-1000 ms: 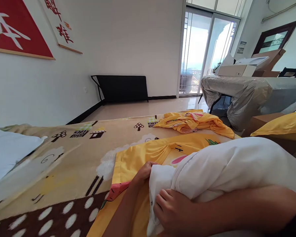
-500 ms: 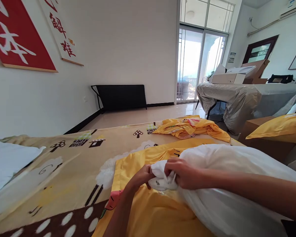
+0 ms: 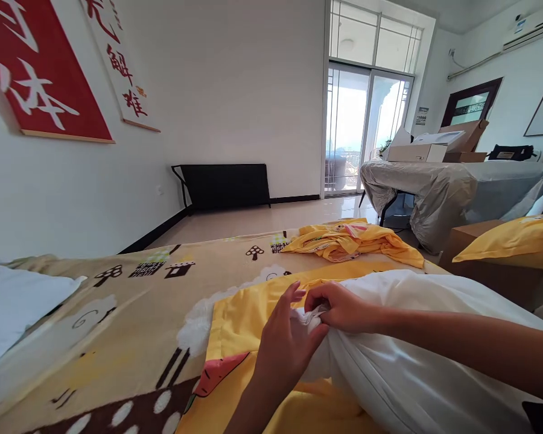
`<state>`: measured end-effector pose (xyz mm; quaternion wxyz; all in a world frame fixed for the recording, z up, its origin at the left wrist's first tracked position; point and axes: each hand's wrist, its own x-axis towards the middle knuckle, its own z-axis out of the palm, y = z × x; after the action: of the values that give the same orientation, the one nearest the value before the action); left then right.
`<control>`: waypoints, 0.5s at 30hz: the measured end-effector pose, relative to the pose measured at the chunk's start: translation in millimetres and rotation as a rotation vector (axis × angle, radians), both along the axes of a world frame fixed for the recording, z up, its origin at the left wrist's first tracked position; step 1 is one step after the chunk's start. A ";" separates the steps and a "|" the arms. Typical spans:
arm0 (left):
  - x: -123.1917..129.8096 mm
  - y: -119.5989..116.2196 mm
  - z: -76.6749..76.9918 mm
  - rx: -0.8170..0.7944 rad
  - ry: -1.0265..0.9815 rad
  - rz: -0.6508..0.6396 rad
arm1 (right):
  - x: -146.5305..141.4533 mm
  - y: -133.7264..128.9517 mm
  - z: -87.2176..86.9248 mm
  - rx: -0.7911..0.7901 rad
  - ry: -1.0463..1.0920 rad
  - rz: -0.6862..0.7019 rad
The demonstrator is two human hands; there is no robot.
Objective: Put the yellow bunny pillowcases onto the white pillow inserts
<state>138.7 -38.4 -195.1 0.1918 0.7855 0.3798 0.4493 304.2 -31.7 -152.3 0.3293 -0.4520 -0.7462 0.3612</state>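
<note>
Right fingers (image 3: pixel 319 292) pinch bunched white bedding (image 3: pixel 402 367), left fingers (image 3: pixel 286 299) curl open around it; I'd want that pinch snug.

Red and white scrolls (image 3: pixel 49 78) are hung on the left wall, and some black panel thing on legs (image 3: pixel 226 188) is propped by the back wall. Near the sliding glass doors (image 3: pixel 349 129), a table (image 3: pixel 438 188) is draped in plastic, kinda piled with boxes (image 3: pixel 417 153) and a dark bag (image 3: pixel 511 152). An aircon (image 3: pixel 531 29) is mounted up right.
</note>
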 end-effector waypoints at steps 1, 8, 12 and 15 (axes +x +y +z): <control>2.0 2.7 -1.7 -0.022 -0.011 0.016 | 0.7 0.9 -0.1 -0.001 0.008 -0.005; 4.1 11.5 -1.6 0.072 0.023 0.048 | 8.0 5.3 -0.7 -0.057 0.070 0.002; 2.0 12.5 -4.1 0.247 0.012 0.041 | 8.6 4.2 1.2 -0.052 0.107 0.035; 0.0 11.7 -4.8 0.339 0.053 0.042 | 11.2 4.3 3.9 -0.067 0.128 0.043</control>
<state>138.6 -26.7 -199.9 0.0371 0.8101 0.3199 0.4899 315.4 -27.4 -148.4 0.3532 -0.4226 -0.7205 0.4214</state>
